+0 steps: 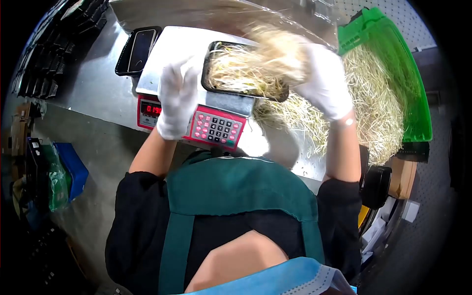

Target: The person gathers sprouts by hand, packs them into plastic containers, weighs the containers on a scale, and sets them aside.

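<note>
On the white platform of a red weighing scale [219,129] stands a black tray [236,92] filled with bean sprouts [231,66]. My right hand [327,81], in a white glove, grips a bunch of bean sprouts [282,51] above the tray's right end; the bunch is smeared by motion. Left of the tray is my left hand [177,101], also gloved, in front of the scale's red display. Its fingers point up and apart, slightly blurred, with nothing seen in them. A large heap of bean sprouts [376,103] spills from a green crate [418,93] on the right.
A phone [141,49] lies in another black tray [124,64] left of the scale. Stacked black trays [46,61] line the far left of the metal table [91,81]. Clear plastic sheeting [196,17] runs along the back. A blue bin [71,169] sits low on the left.
</note>
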`<state>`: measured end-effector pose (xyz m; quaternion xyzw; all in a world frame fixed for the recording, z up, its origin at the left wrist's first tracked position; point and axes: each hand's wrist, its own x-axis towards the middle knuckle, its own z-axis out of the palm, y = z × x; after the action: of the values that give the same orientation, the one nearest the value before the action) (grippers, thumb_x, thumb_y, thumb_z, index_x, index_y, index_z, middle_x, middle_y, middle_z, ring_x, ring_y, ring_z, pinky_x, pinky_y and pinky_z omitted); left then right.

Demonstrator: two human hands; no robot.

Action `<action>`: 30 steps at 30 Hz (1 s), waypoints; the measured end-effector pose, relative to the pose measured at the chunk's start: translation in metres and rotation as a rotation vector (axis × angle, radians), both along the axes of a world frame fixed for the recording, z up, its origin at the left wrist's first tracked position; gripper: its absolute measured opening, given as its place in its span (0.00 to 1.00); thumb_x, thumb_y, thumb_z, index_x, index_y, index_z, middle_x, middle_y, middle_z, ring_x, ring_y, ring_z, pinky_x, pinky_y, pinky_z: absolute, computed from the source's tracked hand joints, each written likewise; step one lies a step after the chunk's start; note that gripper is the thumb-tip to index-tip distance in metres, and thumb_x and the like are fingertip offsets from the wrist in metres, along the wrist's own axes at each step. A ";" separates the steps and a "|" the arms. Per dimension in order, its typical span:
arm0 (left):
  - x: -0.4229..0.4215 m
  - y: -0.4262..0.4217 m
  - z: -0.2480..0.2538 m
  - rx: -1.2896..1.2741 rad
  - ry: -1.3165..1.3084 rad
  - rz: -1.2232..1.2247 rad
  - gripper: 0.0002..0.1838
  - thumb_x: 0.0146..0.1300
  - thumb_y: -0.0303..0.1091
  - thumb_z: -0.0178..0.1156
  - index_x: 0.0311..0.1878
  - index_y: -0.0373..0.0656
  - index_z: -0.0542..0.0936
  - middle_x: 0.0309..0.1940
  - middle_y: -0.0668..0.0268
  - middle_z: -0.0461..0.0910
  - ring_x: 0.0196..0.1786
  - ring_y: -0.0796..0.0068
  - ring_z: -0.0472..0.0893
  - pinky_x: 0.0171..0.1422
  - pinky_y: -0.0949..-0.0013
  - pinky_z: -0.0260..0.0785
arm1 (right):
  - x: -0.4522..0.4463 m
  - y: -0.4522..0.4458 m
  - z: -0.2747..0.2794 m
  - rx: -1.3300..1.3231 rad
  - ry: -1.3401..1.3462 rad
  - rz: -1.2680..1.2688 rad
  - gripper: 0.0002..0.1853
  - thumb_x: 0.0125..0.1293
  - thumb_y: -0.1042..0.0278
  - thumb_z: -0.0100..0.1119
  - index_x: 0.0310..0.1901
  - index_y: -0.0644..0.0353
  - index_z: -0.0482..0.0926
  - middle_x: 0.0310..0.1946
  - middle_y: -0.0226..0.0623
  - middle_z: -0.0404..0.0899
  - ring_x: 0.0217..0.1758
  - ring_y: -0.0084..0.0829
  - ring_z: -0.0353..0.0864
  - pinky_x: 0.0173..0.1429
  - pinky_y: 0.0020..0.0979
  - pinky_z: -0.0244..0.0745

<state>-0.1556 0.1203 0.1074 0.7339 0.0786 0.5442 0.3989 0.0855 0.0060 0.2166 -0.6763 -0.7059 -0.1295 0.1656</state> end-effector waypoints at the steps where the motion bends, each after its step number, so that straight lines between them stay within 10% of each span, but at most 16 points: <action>1: 0.002 0.020 0.003 0.047 0.051 0.146 0.20 0.69 0.22 0.49 0.64 0.29 0.70 0.66 0.47 0.68 0.65 0.58 0.73 0.70 0.63 0.64 | -0.009 0.018 -0.013 -0.036 -0.036 0.096 0.33 0.48 0.59 0.70 0.57 0.62 0.73 0.39 0.48 0.81 0.39 0.42 0.82 0.47 0.39 0.78; 3: 0.035 0.044 0.009 -0.252 0.058 0.007 0.34 0.69 0.25 0.52 0.74 0.33 0.51 0.74 0.47 0.52 0.77 0.56 0.53 0.80 0.64 0.43 | -0.035 0.042 -0.043 -0.231 -0.107 0.126 0.37 0.49 0.58 0.67 0.62 0.64 0.68 0.45 0.51 0.78 0.47 0.45 0.79 0.53 0.42 0.72; 6: 0.074 0.029 0.005 0.380 0.532 0.225 0.52 0.58 0.61 0.61 0.76 0.38 0.51 0.75 0.46 0.51 0.77 0.50 0.51 0.77 0.44 0.41 | -0.035 0.053 -0.069 -0.385 -0.190 0.081 0.40 0.49 0.57 0.62 0.64 0.65 0.65 0.53 0.55 0.73 0.60 0.48 0.70 0.65 0.47 0.61; 8: 0.067 0.019 0.015 0.352 0.666 0.184 0.52 0.54 0.61 0.64 0.74 0.39 0.56 0.73 0.47 0.55 0.76 0.50 0.54 0.77 0.47 0.43 | -0.022 0.050 -0.071 -0.176 -0.289 0.209 0.41 0.48 0.56 0.62 0.65 0.64 0.65 0.53 0.55 0.73 0.62 0.47 0.69 0.66 0.50 0.59; 12: 0.065 0.025 0.023 0.315 0.859 -0.022 0.56 0.46 0.67 0.67 0.73 0.40 0.60 0.70 0.48 0.61 0.74 0.50 0.57 0.76 0.46 0.42 | -0.006 0.038 -0.025 -0.664 -0.077 -0.063 0.40 0.46 0.54 0.69 0.61 0.62 0.68 0.50 0.48 0.75 0.57 0.45 0.73 0.66 0.46 0.61; 18: 0.068 0.021 0.043 0.649 1.091 0.139 0.57 0.43 0.73 0.63 0.67 0.33 0.68 0.63 0.49 0.69 0.70 0.49 0.63 0.75 0.46 0.46 | -0.005 0.005 -0.066 -0.305 0.453 -0.122 0.45 0.46 0.70 0.71 0.68 0.58 0.61 0.55 0.53 0.68 0.65 0.51 0.62 0.68 0.41 0.66; 24: 0.068 0.027 0.033 0.800 0.740 0.202 0.51 0.46 0.70 0.64 0.62 0.33 0.73 0.49 0.50 0.78 0.61 0.50 0.70 0.70 0.49 0.54 | 0.022 0.012 -0.052 -0.457 0.093 -0.003 0.30 0.64 0.71 0.54 0.67 0.65 0.58 0.45 0.58 0.77 0.47 0.51 0.81 0.50 0.40 0.78; 26: 0.068 0.032 0.036 0.264 1.016 -0.193 0.49 0.48 0.70 0.63 0.63 0.37 0.73 0.52 0.52 0.77 0.55 0.56 0.75 0.63 0.56 0.65 | 0.024 0.011 -0.049 -0.501 0.028 -0.068 0.27 0.67 0.71 0.49 0.66 0.65 0.59 0.42 0.57 0.78 0.44 0.50 0.81 0.48 0.41 0.79; 30: 0.068 0.036 0.020 0.206 0.923 -0.276 0.49 0.46 0.67 0.66 0.63 0.35 0.71 0.47 0.51 0.77 0.51 0.55 0.75 0.51 0.59 0.69 | 0.037 -0.007 -0.049 -0.590 -0.144 -0.146 0.20 0.72 0.70 0.38 0.63 0.66 0.63 0.38 0.54 0.81 0.41 0.46 0.82 0.44 0.41 0.80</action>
<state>-0.0872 0.1560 0.1277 0.9376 0.0950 0.1092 0.3162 0.1227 -0.0012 0.1677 -0.7334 -0.6724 0.0219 -0.0982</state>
